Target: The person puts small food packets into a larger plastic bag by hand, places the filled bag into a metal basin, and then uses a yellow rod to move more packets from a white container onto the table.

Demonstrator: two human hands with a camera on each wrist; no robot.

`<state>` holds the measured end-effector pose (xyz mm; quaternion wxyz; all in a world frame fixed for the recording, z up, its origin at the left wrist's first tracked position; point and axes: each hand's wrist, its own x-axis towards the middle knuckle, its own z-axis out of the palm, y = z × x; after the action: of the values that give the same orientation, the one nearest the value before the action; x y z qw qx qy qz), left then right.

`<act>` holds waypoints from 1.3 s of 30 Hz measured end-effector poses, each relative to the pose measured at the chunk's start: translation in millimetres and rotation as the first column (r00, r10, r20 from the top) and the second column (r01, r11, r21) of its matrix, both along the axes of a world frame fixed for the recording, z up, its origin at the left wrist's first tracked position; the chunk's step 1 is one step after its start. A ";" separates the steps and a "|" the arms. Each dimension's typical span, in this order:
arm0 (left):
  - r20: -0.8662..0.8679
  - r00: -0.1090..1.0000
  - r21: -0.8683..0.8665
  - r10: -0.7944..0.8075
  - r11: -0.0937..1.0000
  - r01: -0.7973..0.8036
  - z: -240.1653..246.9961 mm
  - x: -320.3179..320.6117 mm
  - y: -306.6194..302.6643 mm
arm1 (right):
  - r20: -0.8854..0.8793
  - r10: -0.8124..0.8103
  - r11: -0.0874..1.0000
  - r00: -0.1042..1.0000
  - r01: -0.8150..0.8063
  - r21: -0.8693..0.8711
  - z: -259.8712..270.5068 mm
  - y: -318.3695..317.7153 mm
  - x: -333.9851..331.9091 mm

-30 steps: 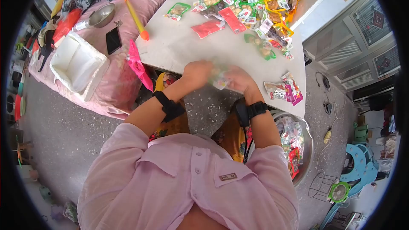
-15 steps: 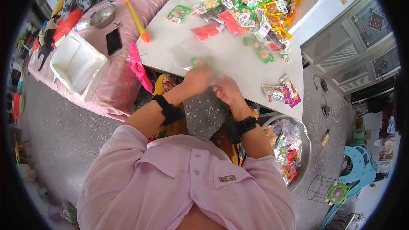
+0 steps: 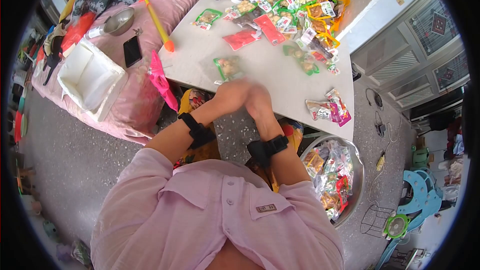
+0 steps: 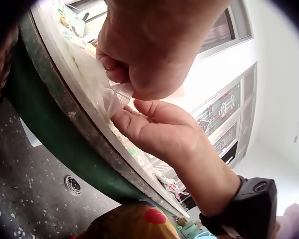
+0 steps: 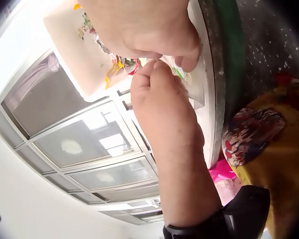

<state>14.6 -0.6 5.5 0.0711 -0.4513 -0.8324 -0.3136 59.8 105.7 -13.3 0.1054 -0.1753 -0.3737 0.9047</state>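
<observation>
My left hand (image 3: 230, 97) and right hand (image 3: 258, 101) meet at the table's front edge, fingertips together. In the left wrist view, the left hand (image 4: 144, 50) pinches the gathered end of a clear plastic bag (image 4: 112, 97), and the right hand (image 4: 159, 127) has its fingertips on the same crumpled plastic. Just beyond the hands, a green-edged packet of pale round food (image 3: 228, 66) lies on the table, clear film around it. In the right wrist view, the hands cover most of the bag.
A white foam box (image 3: 367, 7) spills many packets across the table (image 3: 200, 52). Two purple-and-white packets (image 3: 327, 109) lie at the right edge. Beside my right leg stands a metal basin (image 3: 359, 180) of packets. A bed at left holds an empty foam box (image 3: 92, 77).
The green-edged packet, between my hands a second ago, now lies on the table beyond them. My right hand has moved left to meet the left hand at the plastic.
</observation>
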 end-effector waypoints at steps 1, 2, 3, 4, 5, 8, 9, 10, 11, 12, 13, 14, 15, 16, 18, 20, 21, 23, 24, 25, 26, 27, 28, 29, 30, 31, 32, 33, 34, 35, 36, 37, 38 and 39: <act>0.000 1.000 -0.013 0.007 1.000 -0.007 1.9 0.5 -0.6 | -0.004 0.063 0.998 0.998 -0.063 -0.025 -1.0 2.6 2.1; 0.000 1.000 -0.026 0.015 1.000 -0.015 2.8 0.4 -1.6 | -0.008 0.127 0.991 0.992 -0.128 -0.051 -2.5 7.7 4.5; -0.001 1.000 -0.023 0.008 1.000 -0.008 2.4 -1.2 -3.3 | -0.016 0.192 0.978 0.981 -0.193 -0.075 1.5 8.3 5.2; -0.002 1.000 -0.021 -0.001 1.000 0.001 1.6 -3.4 -5.2 | 0.037 0.241 0.968 0.970 -0.237 -0.077 5.4 6.9 4.7; -0.002 1.000 -0.019 -0.013 1.000 0.013 0.3 -4.3 -6.6 | 0.091 0.286 0.957 0.954 -0.279 -0.082 10.1 5.6 5.7; -0.036 0.999 0.072 -0.026 0.997 0.029 -3.6 -6.2 -8.5 | 0.083 0.392 0.919 0.916 -0.388 -0.063 9.0 9.3 4.8; -0.032 0.999 0.079 -0.025 0.996 0.027 -2.7 -6.3 -8.9 | 0.052 0.424 0.905 0.904 -0.422 -0.047 11.2 9.5 4.2; -0.027 0.999 0.087 -0.021 0.996 0.024 -0.9 -6.3 -9.6 | 0.076 0.419 0.908 0.905 -0.417 -0.035 13.8 7.8 3.7; -0.023 1.000 0.095 -0.017 0.995 0.019 -0.1 -6.4 -10.4 | 0.100 0.414 0.910 0.905 -0.414 -0.024 17.2 4.6 3.0; -0.026 1.000 0.108 -0.016 0.994 0.018 -1.0 -6.9 -11.1 | 0.125 0.410 0.911 0.904 -0.412 -0.012 20.5 1.3 2.2; -0.030 0.999 0.121 -0.015 0.993 0.018 -2.5 -7.6 -11.8 | 0.098 0.406 0.912 0.908 -0.410 0.020 16.5 1.4 -0.7; -0.036 0.999 0.134 -0.014 0.991 0.019 -3.2 -8.6 -12.1 | 0.070 0.403 0.912 0.913 -0.406 0.052 8.7 3.4 -5.7; -0.047 0.999 0.119 -0.015 0.993 0.020 -2.7 -9.5 -12.5 | 0.042 0.398 0.912 0.916 -0.401 0.084 3.5 4.7 -10.4; -0.056 0.998 0.105 -0.015 0.994 0.021 -2.1 -10.1 -12.8 | 0.016 0.351 0.935 0.936 -0.351 0.049 -1.6 4.5 -15.1; -0.068 0.998 0.111 -0.015 0.994 0.023 -1.2 -10.0 -12.5 | -0.026 0.248 0.968 0.968 -0.248 -0.028 -10.7 2.6 -22.1; -0.077 0.997 0.155 -0.013 0.988 0.025 0.0 -10.3 -11.3 | -0.025 0.149 0.989 0.988 -0.149 0.001 -15.8 5.1 -25.4; -0.056 0.998 0.141 -0.012 0.990 0.019 -0.1 -10.3 -10.9 | -0.027 0.101 0.995 0.994 -0.101 0.016 -14.8 4.5 -26.4; -0.014 1.000 0.113 -0.007 0.994 0.009 -0.2 -9.1 -10.3 | -0.046 0.040 0.999 0.998 -0.040 0.012 -13.8 0.6 -27.8; 0.011 1.000 0.128 -0.021 0.992 0.020 4.5 -7.3 -12.1 | -0.054 0.009 1.000 0.998 -0.008 0.010 -9.8 -1.7 -26.9; 0.036 0.999 0.142 -0.036 0.989 0.030 11.7 -5.3 -15.5 | -0.049 0.028 1.000 0.998 -0.028 0.003 -5.5 -2.0 -24.5; 0.061 0.997 0.157 -0.051 0.987 0.041 15.5 -4.5 -18.3 | -0.044 0.047 0.999 0.998 -0.048 -0.005 -0.2 -1.1 -20.9; -0.002 0.999 0.174 -0.049 0.984 0.048 13.0 -8.2 -21.8 | -0.039 0.066 0.998 0.997 -0.067 -0.013 2.8 1.0 -18.1; -0.065 0.997 0.189 -0.045 0.980 0.057 8.9 -15.5 -27.7 | -0.034 0.092 0.993 0.995 -0.089 0.071 -7.0 7.5 -17.9; -0.127 0.991 0.205 -0.040 0.977 0.066 5.5 -21.7 -35.0 | -0.026 0.117 0.982 0.993 -0.112 0.155 -25.0 16.9 -18.5; -0.026 0.999 0.130 -0.027 0.991 0.031 6.6 -25.2 -44.7 | -0.016 0.142 0.962 0.990 -0.134 0.238 -34.6 23.7 -17.9; -0.046 0.999 0.075 -0.029 0.997 0.032 4.5 -29.6 -53.5 | -0.066 0.129 0.981 0.990 -0.117 0.152 -34.5 26.6 -13.4; -0.066 0.997 0.020 -0.033 0.999 0.034 2.2 -35.0 -62.1 | -0.114 0.110 0.993 0.987 -0.103 0.064 -34.9 28.4 -6.6; -0.088 0.995 -0.036 -0.038 0.999 0.034 -0.1 -41.1 -70.7 | -0.163 0.087 0.995 0.983 -0.092 -0.025 -31.0 26.3 -0.5; -0.158 0.987 -0.103 -0.028 0.995 0.012 -4.1 -46.0 -77.9 | -0.101 0.056 0.998 0.993 -0.057 -0.005 -27.3 23.3 3.9; -0.205 0.978 -0.147 -0.024 0.989 -0.006 -7.8 -50.0 -80.7 | -0.039 0.026 1.000 0.999 -0.025 0.017 -22.7 19.8 7.7; -0.251 0.968 -0.191 -0.022 0.981 -0.027 -6.9 -51.3 -83.4 | 0.024 -0.004 0.999 1.000 0.003 0.041 -14.8 14.5 12.6; -0.298 0.954 -0.231 -0.022 0.972 -0.050 -6.1 -52.7 -84.8 | 0.096 0.011 0.970 0.995 -0.034 0.239 -7.2 7.6 18.2; -0.276 0.961 -0.213 -0.006 0.975 -0.055 -5.9 -54.5 -83.4 | 0.168 0.011 0.901 0.986 -0.082 0.426 0.5 -0.6 23.1; -0.254 0.967 -0.195 0.007 0.979 -0.059 -6.8 -55.7 -80.1 | 0.236 -0.006 0.794 0.972 -0.139 0.592 3.8 -6.0 25.1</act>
<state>-41.1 -80.7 -1.3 0.1355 -0.4783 -0.8515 -0.1670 84.8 99.7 -9.5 0.0805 -0.2209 -0.6581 0.7153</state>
